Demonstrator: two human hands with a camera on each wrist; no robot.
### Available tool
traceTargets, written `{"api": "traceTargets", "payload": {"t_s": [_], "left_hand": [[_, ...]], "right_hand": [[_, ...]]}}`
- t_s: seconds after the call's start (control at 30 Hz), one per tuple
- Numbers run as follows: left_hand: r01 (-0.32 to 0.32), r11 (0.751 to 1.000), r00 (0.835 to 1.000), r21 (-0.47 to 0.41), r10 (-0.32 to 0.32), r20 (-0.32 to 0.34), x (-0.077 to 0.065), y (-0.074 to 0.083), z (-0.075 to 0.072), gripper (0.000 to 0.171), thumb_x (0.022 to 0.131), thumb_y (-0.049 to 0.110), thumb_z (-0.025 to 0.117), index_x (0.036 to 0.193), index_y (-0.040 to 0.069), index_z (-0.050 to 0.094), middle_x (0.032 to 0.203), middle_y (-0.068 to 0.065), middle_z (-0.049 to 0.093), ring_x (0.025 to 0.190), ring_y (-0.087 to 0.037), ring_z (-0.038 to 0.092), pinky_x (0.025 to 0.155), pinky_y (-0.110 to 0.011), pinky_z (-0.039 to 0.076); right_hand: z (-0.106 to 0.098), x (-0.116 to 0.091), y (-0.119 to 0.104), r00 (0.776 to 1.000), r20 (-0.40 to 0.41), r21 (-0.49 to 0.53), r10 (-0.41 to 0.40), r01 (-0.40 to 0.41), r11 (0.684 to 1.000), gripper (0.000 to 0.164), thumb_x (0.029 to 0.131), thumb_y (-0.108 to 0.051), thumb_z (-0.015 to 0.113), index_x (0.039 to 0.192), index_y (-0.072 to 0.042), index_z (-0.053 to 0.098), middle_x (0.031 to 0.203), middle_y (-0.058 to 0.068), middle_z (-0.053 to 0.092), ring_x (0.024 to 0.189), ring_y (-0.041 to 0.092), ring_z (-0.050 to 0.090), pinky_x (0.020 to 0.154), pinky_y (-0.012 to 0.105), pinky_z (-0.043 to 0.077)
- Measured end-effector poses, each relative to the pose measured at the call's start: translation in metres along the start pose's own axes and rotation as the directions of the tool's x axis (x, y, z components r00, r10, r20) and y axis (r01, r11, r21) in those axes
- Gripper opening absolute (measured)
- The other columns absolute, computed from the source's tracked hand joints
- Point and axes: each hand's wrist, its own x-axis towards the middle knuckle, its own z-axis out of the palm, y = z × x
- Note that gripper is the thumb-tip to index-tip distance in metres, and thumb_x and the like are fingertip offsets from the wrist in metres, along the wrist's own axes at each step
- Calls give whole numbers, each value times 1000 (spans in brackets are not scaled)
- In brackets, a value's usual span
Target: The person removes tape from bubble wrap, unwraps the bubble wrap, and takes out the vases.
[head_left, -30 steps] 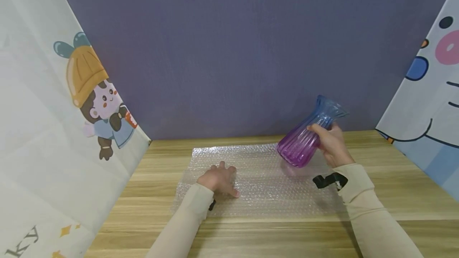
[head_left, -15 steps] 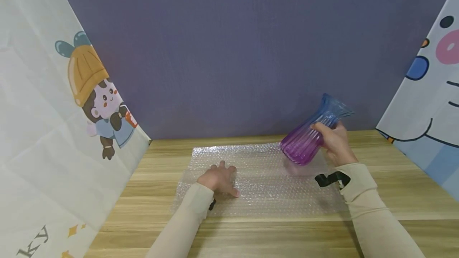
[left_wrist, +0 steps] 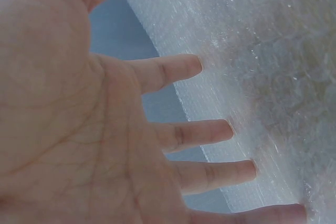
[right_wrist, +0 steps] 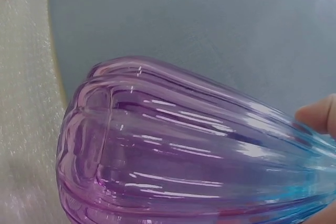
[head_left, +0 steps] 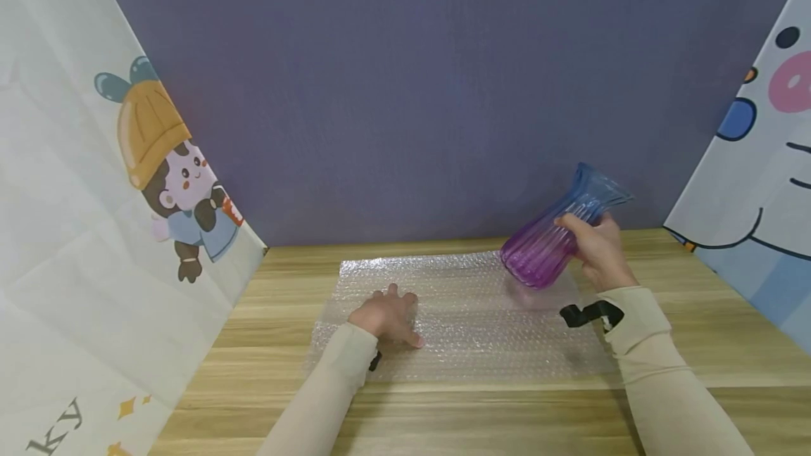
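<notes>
My right hand grips a ribbed glass vase round its narrower upper part. The vase fades from purple at the base to blue at the flared mouth. It tilts, base toward the lower left, over the right part of a clear bubble wrap sheet. In the right wrist view the purple base of the vase fills the middle, with the thumb at the right edge. My left hand rests on the sheet's left part, fingers spread. The left wrist view shows its fingertips touching the bubble wrap.
The bubble wrap lies flat on a wood-grain table. A dark blue-grey wall panel rises behind the table. White printed sheets with cartoon figures stand along the left and right sides.
My right hand has carried the vase a little to the right and slightly up, away from the left hand. The left hand stays in place on the bubble wrap.
</notes>
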Motion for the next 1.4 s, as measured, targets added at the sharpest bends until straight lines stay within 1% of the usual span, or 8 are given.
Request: {"api": "traceTargets", "payload": {"t_s": [0.27, 0.47, 0.57, 0.7, 0.77, 0.97, 1.23, 1.4], "left_hand": [[0, 1000, 1000, -5, 0, 5, 0, 0, 0, 93, 78, 56, 83, 154, 20, 44, 166, -24, 28, 145, -55, 36, 116, -69, 37], [1, 1000, 1000, 3, -1, 7, 1, -1, 0, 93, 78, 56, 82, 155, 20, 44, 166, -24, 28, 145, -55, 36, 115, -70, 37], [2, 1000, 1000, 5, -2, 8, 1, -1, 0, 94, 78, 56, 82, 155, 20, 43, 166, -24, 27, 146, -54, 35, 116, -69, 36], [3, 1000, 1000, 3, -3, 9, 1, -1, 1, 94, 78, 56, 82, 156, 20, 43, 166, -24, 26, 146, -54, 34, 117, -69, 35], [2, 1000, 1000, 2, -2, 9, 1, -1, 1, 94, 78, 56, 82, 156, 21, 43, 166, -24, 26, 146, -55, 34, 117, -69, 35], [0, 1000, 1000, -3, 0, 9, 2, -1, 1, 94, 78, 56, 82, 155, 21, 43, 166, -24, 26, 146, -55, 34, 117, -70, 35], [2, 1000, 1000, -13, -2, 8, 1, -1, 0, 93, 78, 56, 82, 155, 21, 43, 166, -24, 27, 146, -54, 34, 116, -70, 35], [2, 1000, 1000, -15, -2, 4, 0, -1, 0, 93, 78, 55, 83, 155, 21, 44, 166, -23, 28, 146, -54, 35, 117, -69, 35]], "right_hand": [[-1, 2, -1, 1000, -25, -15, 9, -9, 1000, 52, 90, -9, 73, 126, -27, 40, 111, -6, 52, 87, 2, 60, 66, 17, 59], [-3, 3, -2, 999, -31, -16, 5, -6, 1000, 50, 89, -8, 73, 122, -28, 41, 110, -5, 52, 86, 2, 61, 68, 17, 59], [-4, 3, -3, 999, -34, -59, 3, -5, 998, 53, 90, -11, 73, 127, -27, 40, 111, -5, 52, 88, 3, 61, 68, 16, 59], [-4, 3, -4, 999, -39, -131, -5, 0, 991, 63, 90, -15, 74, 138, -24, 36, 113, -6, 51, 93, 4, 59, 69, 14, 58], [-4, 3, -4, 999, -48, -161, -11, 3, 987, 66, 90, -16, 74, 141, -22, 34, 114, -7, 50, 95, 5, 58, 69, 14, 57], [-4, 3, -5, 997, -78, -204, -19, 3, 979, 66, 89, -17, 74, 141, -21, 34, 113, -7, 49, 94, 5, 56, 68, 13, 55], [-5, 4, -6, 996, -83, -203, -21, 4, 979, 66, 89, -17, 74, 140, -21, 34, 113, -7, 49, 92, 5, 57, 68, 14, 55], [-5, 4, -6, 994, -106, -239, -28, 2, 971, 68, 88, -19, 74, 142, -20, 32, 114, -9, 47, 96, 6, 53, 68, 13, 53]]}}
